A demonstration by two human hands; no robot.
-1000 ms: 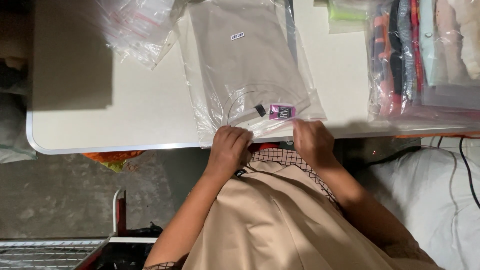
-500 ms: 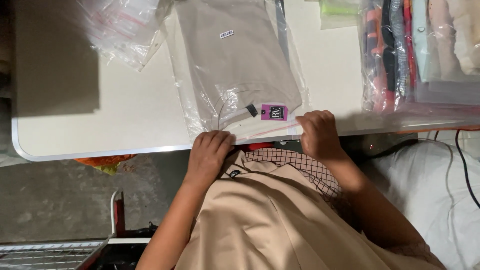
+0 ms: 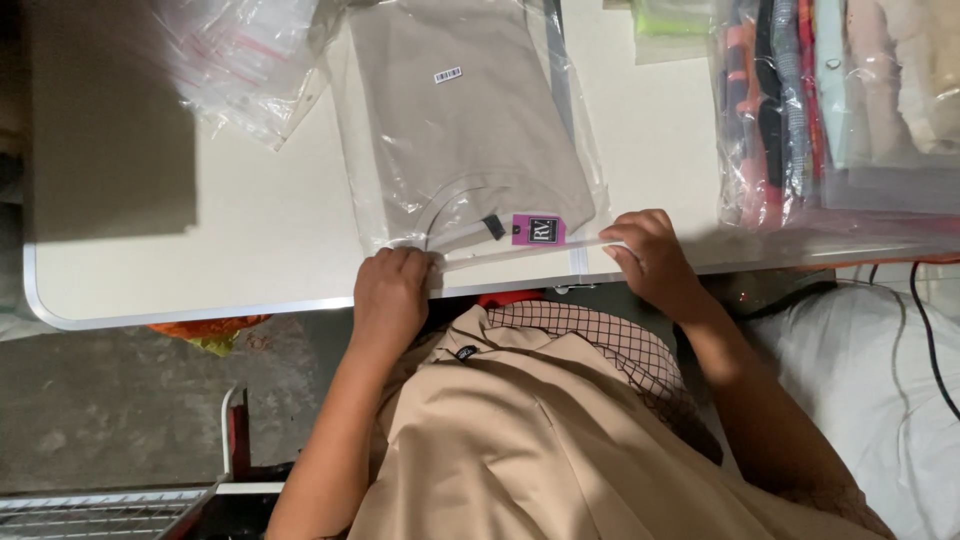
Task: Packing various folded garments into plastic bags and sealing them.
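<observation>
**A:** Folded beige garment (image 3: 470,130) in its clear plastic bag (image 3: 372,190) — where does it lie in the head view?

**B:** Flat on the white table (image 3: 200,250), its neck end with a purple tag (image 3: 537,229) pointing at the near edge, right in front of the person. A small barcode sticker (image 3: 448,75) sits on the upper part.

**A:** And the hands?

**B:** The left hand (image 3: 390,295) is curled, fingers closed on the bag's near left corner at the table edge. The right hand (image 3: 650,255) has its fingers bent down, pressing the bag's flap strip (image 3: 520,252) at the right corner. Both hold the bag's open end, one at each side.

**A:** How far along does it look?

**B:** The garment is fully inside and lies smooth. The flap along the near edge looks folded over, but I cannot tell whether it is stuck down along its whole length; I judge the closing is nearly done.

**A:** What else is about?

**B:** Loose empty plastic bags (image 3: 240,60) at the far left, and a stack of bagged colourful clothes (image 3: 830,100) at the right. Only this one view is given.
</observation>
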